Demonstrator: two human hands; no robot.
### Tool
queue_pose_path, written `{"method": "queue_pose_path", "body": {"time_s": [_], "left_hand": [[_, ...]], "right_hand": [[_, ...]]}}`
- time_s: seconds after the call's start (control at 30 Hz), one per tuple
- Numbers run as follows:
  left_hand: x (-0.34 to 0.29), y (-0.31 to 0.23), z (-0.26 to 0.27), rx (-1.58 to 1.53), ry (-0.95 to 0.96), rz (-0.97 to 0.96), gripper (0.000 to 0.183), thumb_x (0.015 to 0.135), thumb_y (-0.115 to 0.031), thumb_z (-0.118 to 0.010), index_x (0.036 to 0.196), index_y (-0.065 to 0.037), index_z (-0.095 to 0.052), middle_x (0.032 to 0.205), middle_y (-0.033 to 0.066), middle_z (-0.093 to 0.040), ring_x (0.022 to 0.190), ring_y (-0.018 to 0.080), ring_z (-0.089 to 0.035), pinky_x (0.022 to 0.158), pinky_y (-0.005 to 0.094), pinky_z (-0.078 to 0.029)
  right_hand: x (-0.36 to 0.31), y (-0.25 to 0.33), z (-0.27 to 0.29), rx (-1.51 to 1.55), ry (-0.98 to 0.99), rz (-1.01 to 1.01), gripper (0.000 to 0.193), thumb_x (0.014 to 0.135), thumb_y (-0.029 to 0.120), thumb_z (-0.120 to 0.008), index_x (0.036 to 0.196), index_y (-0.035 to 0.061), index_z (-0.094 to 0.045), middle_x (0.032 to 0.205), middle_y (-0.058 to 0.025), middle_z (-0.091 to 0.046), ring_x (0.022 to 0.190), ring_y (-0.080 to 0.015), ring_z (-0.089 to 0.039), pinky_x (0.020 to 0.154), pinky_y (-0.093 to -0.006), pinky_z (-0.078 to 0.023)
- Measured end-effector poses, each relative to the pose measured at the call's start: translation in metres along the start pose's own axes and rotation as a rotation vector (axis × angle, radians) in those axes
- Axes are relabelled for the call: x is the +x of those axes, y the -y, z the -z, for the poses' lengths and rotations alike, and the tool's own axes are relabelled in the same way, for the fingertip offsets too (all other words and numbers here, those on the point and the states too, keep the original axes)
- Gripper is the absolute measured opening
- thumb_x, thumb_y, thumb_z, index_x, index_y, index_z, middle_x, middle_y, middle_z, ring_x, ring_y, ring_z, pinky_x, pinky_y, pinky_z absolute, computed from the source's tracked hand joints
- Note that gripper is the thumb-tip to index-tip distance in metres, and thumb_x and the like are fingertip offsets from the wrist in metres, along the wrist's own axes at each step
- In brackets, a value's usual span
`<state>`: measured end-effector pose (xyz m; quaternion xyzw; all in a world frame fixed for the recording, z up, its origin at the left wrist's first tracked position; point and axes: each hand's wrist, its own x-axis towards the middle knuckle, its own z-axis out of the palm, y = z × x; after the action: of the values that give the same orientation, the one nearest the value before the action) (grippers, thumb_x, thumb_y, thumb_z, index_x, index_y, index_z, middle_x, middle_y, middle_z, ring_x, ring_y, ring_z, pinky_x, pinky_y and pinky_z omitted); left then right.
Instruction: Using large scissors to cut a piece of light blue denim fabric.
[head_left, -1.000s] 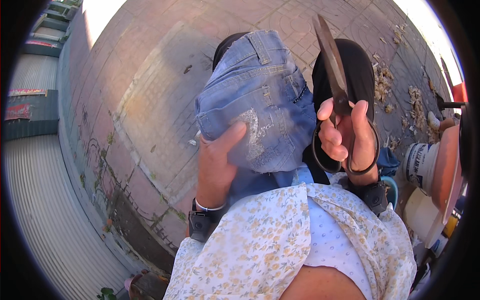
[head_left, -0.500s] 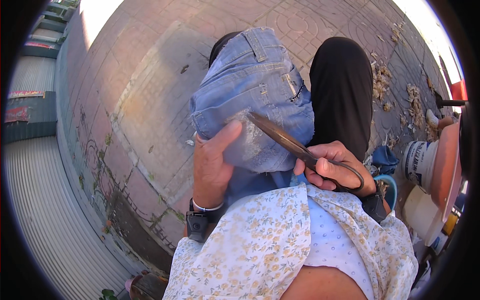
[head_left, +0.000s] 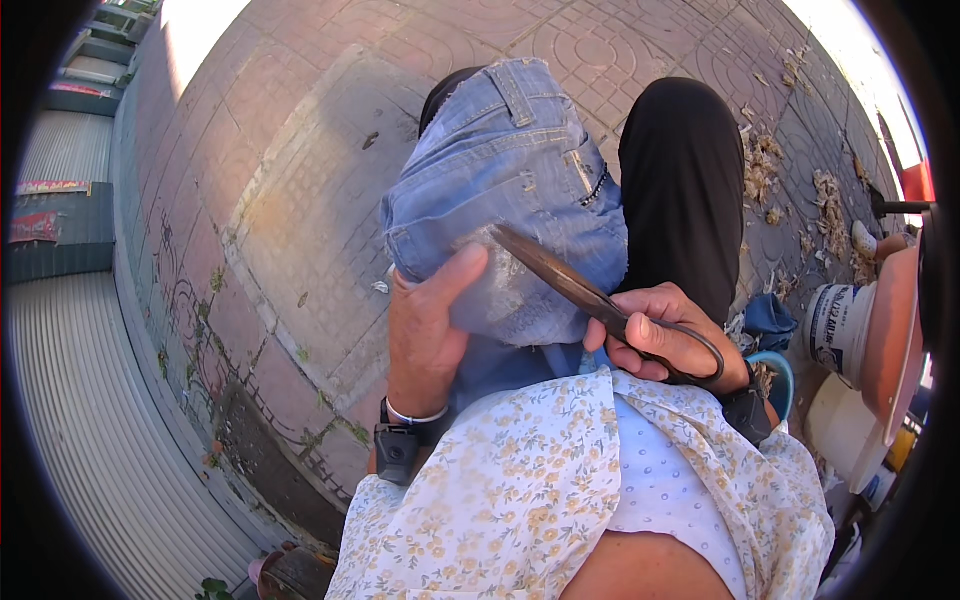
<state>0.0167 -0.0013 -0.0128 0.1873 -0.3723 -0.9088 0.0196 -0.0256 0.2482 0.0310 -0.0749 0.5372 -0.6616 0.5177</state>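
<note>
Across my left thigh lies a bunched piece of light blue denim (head_left: 480, 185), with a belt loop, seams and a dark beaded trim at its right. A worn, frayed whitish patch marks its near part. My left hand (head_left: 428, 320) grips the denim's left edge, thumb on top beside that patch and the other fingers hidden beneath. In my right hand (head_left: 660, 335) is a pair of dark, rusty scissors (head_left: 565, 275), fingers at the handle loops. The blades look closed, and their tip rests over the frayed patch near my left thumb.
My black-trousered right knee (head_left: 685, 170) rises beside the denim. At the right stand a white bucket (head_left: 838, 330), a reddish basin (head_left: 893, 350) and a light blue container (head_left: 775, 385). Pale scraps (head_left: 762, 165) litter the paving. A ridged metal shutter (head_left: 90, 430) runs along the left.
Almost nothing differs. The scissors and both hands have shifted very slightly, and the denim keeps its place on my lap.
</note>
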Motion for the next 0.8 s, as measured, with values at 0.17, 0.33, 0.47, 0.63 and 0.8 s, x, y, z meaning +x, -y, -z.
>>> {"method": "queue_pose_path", "body": {"time_s": [0.17,0.33,0.47,0.63,0.8], "left_hand": [[-0.002,0.001,-0.002,-0.010,0.002,-0.023,0.043,0.085,-0.002,-0.072,0.127,-0.001,-0.062,0.122,0.0096,-0.067,0.108,0.0200,-0.066,0.096,0.0342,-0.051],[-0.002,0.004,-0.002,-0.012,-0.013,-0.033,0.043,0.085,-0.001,-0.071,0.127,-0.001,-0.063,0.121,0.0101,-0.068,0.106,0.0202,-0.067,0.094,0.0344,-0.052],[-0.001,0.003,-0.005,-0.009,-0.016,-0.034,0.043,0.085,-0.001,-0.071,0.127,-0.001,-0.063,0.121,0.0104,-0.068,0.106,0.0204,-0.067,0.094,0.0344,-0.052],[-0.002,0.000,-0.007,0.001,-0.037,-0.036,0.044,0.084,-0.002,-0.072,0.127,-0.001,-0.062,0.120,0.0107,-0.068,0.107,0.0205,-0.066,0.094,0.0342,-0.052],[-0.004,0.001,-0.012,0.058,-0.036,-0.089,0.041,0.085,-0.003,-0.071,0.125,0.000,-0.063,0.120,0.0099,-0.068,0.106,0.0198,-0.066,0.094,0.0335,-0.052]], "right_hand": [[0.003,0.002,-0.003,0.022,0.006,-0.011,0.045,0.102,0.044,-0.054,0.103,-0.0002,-0.065,0.066,0.0022,-0.050,0.051,-0.0017,-0.040,0.047,-0.0188,-0.030],[-0.003,-0.001,0.001,-0.014,0.000,-0.017,0.060,0.097,0.056,-0.057,0.106,-0.0024,-0.065,0.067,0.0008,-0.052,0.050,-0.0013,-0.040,0.046,-0.0191,-0.030],[-0.003,-0.001,0.001,-0.019,-0.007,-0.024,0.060,0.097,0.057,-0.057,0.106,-0.0022,-0.066,0.066,0.0008,-0.052,0.050,-0.0014,-0.040,0.047,-0.0189,-0.030],[-0.002,0.004,-0.001,-0.001,0.008,-0.032,0.045,0.103,0.043,-0.054,0.102,-0.0006,-0.065,0.066,0.0018,-0.050,0.052,-0.0019,-0.040,0.048,-0.0191,-0.030],[-0.002,0.005,-0.003,0.005,0.007,-0.046,0.046,0.103,0.043,-0.053,0.102,-0.0009,-0.065,0.066,0.0017,-0.051,0.052,-0.0018,-0.040,0.047,-0.0191,-0.030]]}}
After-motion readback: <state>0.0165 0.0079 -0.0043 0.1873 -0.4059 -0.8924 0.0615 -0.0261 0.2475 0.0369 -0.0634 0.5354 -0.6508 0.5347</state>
